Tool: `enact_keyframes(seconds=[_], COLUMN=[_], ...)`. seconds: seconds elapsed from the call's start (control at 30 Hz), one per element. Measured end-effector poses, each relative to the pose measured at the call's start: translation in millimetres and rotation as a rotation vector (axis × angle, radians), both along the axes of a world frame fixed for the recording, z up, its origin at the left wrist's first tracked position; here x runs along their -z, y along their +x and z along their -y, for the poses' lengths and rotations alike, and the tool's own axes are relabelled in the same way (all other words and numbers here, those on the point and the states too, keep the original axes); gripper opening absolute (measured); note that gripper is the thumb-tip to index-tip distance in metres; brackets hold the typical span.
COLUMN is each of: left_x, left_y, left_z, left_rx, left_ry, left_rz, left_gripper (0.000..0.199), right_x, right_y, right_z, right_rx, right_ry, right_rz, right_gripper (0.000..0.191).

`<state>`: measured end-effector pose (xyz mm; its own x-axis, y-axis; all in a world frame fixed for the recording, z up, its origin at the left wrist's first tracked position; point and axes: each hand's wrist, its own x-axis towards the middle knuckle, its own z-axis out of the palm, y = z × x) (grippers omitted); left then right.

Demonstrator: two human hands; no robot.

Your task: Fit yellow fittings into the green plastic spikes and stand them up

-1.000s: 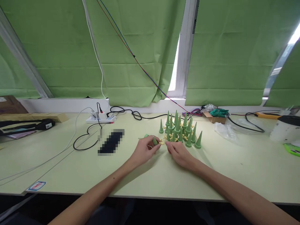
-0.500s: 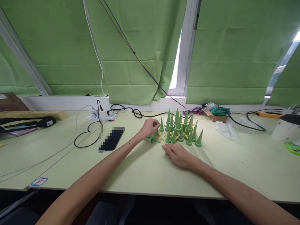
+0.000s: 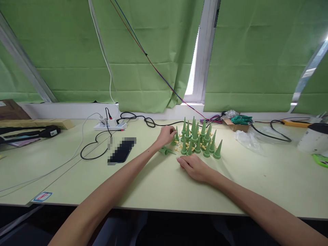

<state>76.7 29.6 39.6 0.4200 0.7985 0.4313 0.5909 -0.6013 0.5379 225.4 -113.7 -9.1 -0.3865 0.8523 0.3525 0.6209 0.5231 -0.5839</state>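
Note:
My left hand (image 3: 166,135) is closed in a pinch at the left side of a group of upright green pointed cones (image 3: 194,136). Its fingertips are right above a green cone (image 3: 173,141) and beside another; what lies between them is too small to make out. Below that hand, hollow green cones (image 3: 164,150) lie on their sides. Small yellow pieces (image 3: 177,149) are scattered among the cones. My right hand (image 3: 192,166) rests closed on the table in front of the group, thumb against the curled fingers, and whatever it holds is hidden.
A dark phone (image 3: 124,152) lies left of my left arm. Behind it sit a white power strip (image 3: 110,125) and black cables. At the back right are a small cardboard box (image 3: 235,125), clear plastic wrap (image 3: 247,140) and a white container (image 3: 312,140).
My left hand has shifted slightly right and up, its fingertips now over a green cone. My right hand stays in place. The whole view has moved a little.

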Motion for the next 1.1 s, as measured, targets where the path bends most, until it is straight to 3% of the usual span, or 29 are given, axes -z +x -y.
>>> enact_keyframes(seconds=[0.3, 0.47, 0.53, 0.63, 0.73, 1.1], left_x=[8.2, 0.5, -2.8, -2.1, 3.4, 11.2], left_y=[-8.1, -20.6, -22.4, -17.6, -6.4, 15.2], left_z=[-4.5, 11.2, 20.4, 29.7, 30.7, 20.3], left_rx=[-0.026, -0.082, 0.038, 0.204, 0.212, 0.168], left_ry=[-0.037, 0.112, 0.198, 0.104, 0.043, -0.043], left_rz=[0.029, 0.058, -0.076, -0.395, -0.505, -0.602], left_gripper=[0.011, 0.017, 0.012, 0.018, 0.027, 0.019], right_x=[1.4, 1.4, 1.4, 1.8, 2.3, 2.0], right_y=[1.1, 1.5, 1.5, 1.5, 1.3, 2.1], right_z=[-1.1, -0.6, -0.6, -1.2, -1.9, -2.8], right_rx=[-0.005, -0.004, -0.006, 0.0, 0.005, 0.012], right_ry=[0.001, -0.012, -0.013, -0.001, 0.007, -0.006], right_rz=[0.016, 0.018, 0.015, 0.018, 0.022, 0.045], right_gripper=[0.047, 0.047, 0.046, 0.047, 0.047, 0.045])
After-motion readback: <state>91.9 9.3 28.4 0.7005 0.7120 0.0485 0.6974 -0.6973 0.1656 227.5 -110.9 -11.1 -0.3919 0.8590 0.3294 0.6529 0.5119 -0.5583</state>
